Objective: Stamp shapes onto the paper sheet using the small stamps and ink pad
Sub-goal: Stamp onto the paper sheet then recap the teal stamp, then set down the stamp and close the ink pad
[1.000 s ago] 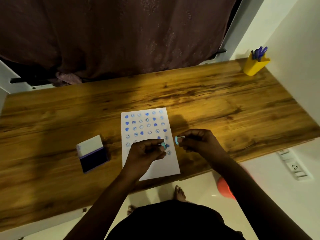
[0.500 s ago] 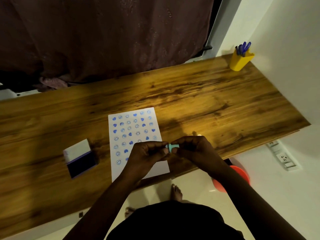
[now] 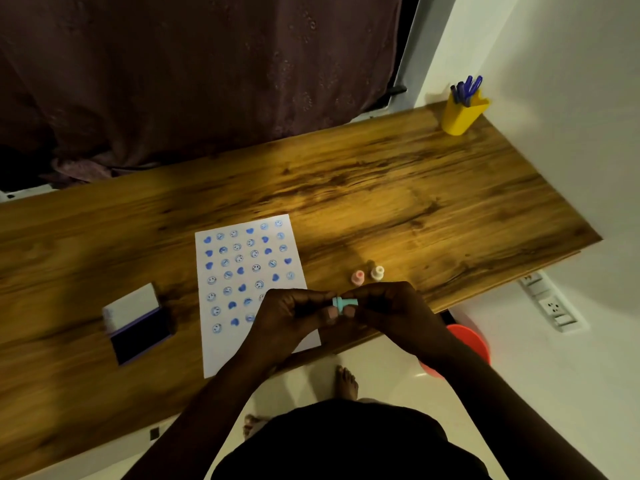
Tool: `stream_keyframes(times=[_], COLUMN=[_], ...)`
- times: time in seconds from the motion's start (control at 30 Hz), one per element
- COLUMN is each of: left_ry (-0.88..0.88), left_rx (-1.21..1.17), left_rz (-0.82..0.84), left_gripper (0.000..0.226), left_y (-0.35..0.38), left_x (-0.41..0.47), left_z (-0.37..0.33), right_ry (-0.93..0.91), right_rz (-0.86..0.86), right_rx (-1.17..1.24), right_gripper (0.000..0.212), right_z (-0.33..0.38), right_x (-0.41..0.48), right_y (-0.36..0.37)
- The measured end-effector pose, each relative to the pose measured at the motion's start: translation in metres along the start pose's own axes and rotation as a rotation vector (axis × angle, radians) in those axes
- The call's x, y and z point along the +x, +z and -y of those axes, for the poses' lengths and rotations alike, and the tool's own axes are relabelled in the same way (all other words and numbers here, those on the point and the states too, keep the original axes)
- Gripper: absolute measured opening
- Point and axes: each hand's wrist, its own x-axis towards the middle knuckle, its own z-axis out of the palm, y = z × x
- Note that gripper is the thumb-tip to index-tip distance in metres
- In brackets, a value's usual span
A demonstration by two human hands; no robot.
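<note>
A white paper sheet [image 3: 242, 271] lies on the wooden desk [image 3: 398, 202], covered with rows of blue hearts and smiley faces. Over its lower right corner my left hand [image 3: 291, 317] and my right hand [image 3: 391, 313] meet, both pinching a small teal stamp [image 3: 341, 303] held sideways between the fingertips. A pink stamp [image 3: 357, 277] and a cream stamp [image 3: 377, 272] stand upright on the desk just beyond my right hand. The ink pad [image 3: 138, 323] lies open to the left of the sheet, lid up, dark pad showing.
A yellow pen holder [image 3: 462, 110] with blue pens stands at the desk's far right corner against the white wall. A dark curtain hangs behind the desk. Below the near edge are a red stool [image 3: 467, 341], a wall socket [image 3: 550, 303] and my bare feet.
My hands, apart a second ago with a teal piece in each, have come together on the teal stamp. The view has shifted left, and the pink and cream stamps have come into view.
</note>
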Motion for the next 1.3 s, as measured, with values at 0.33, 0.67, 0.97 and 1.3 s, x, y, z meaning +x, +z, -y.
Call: stream_keyframes(times=[0.33,0.67,0.97,1.3], left_ry=[-0.031,-0.119,-0.099,-0.123], left_rx=[0.068,0.1,0.184,0.196], left_rz=[-0.025,-0.151,-0.226,-0.315], left_gripper=[0.031,0.045,0.034,0.039], left_y=[0.023,0.034,0.02,0.005], left_x=[0.011,0.03,0.025,0.02], left_z=[0.019,0.042,0.047,0.035], right_ry=[0.085,0.104,0.16,-0.025], right_rz=[-0.1,-0.362,-0.336,-0.424], right_rx=[0.059,-0.78,-0.909,-0.884], right_gripper=[0.017,0.021,0.025,0.029], right_z=[-0.029,-0.043,-0.051,-0.008], right_x=[-0.006,0.015,0.029,0.024], right_y=[-0.015,-0.033,-0.034,-0.026])
